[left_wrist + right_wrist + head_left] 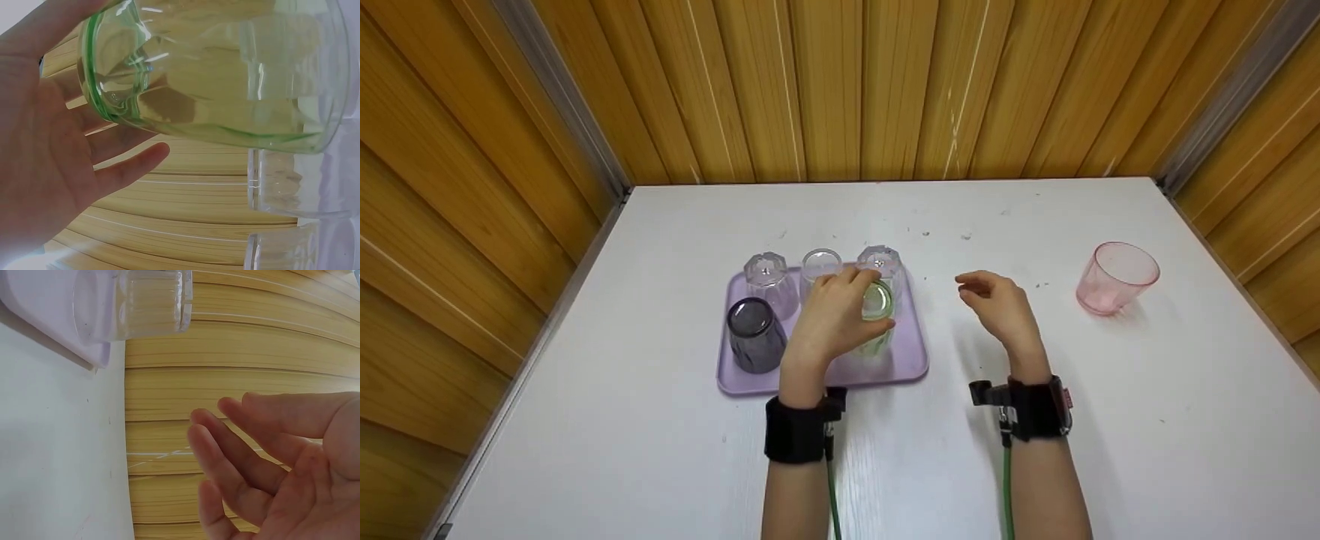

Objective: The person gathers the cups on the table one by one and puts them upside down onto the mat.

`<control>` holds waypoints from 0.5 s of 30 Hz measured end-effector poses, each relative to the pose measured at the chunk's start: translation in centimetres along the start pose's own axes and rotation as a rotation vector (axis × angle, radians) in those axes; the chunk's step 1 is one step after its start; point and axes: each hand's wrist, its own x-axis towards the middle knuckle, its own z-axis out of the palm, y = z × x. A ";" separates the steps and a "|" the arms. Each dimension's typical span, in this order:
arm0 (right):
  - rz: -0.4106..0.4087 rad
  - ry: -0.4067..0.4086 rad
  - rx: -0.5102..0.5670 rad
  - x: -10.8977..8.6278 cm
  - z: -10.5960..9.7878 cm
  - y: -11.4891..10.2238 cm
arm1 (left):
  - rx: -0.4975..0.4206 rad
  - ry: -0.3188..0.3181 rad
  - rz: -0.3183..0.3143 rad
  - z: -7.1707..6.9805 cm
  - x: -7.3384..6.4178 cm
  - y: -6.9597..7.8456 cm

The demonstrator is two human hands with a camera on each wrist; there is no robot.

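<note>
My left hand (829,315) reaches over a purple tray (911,367), its thumb and fingers around the base end of a green-tinted glass (214,73) that stands upside down. In the left wrist view the thumb is at the glass's upper edge. Other fingers pass behind it, and the little finger stretches out apart from it. My right hand (997,307) hovers over the table to the right of the tray, fingers loosely bent, holding nothing. A dark grey glass (756,341) is upside down at the tray's left front.
Along the tray's back stand a clear faceted glass (769,281), another clear glass (821,264) partly behind my left hand, and a third clear glass (880,259). A pink glass (1116,277) stands mouth up on the white table (660,465) at right. Wood-patterned walls (840,90) surround the table.
</note>
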 end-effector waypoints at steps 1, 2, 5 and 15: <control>0.004 0.010 -0.003 0.0 0.0 0.2 | 0.000 -0.007 -0.008 0.0 0.0 0.0; 0.009 0.022 -0.003 0.1 -0.1 0.3 | 0.002 -0.014 -0.015 0.0 0.0 -0.1; 0.020 0.061 -0.009 0.3 -0.1 0.8 | 0.003 -0.036 -0.034 0.0 0.0 -0.1; 0.060 0.201 -0.053 0.7 -0.5 2.2 | -0.023 -0.065 -0.070 -0.1 -0.3 -0.4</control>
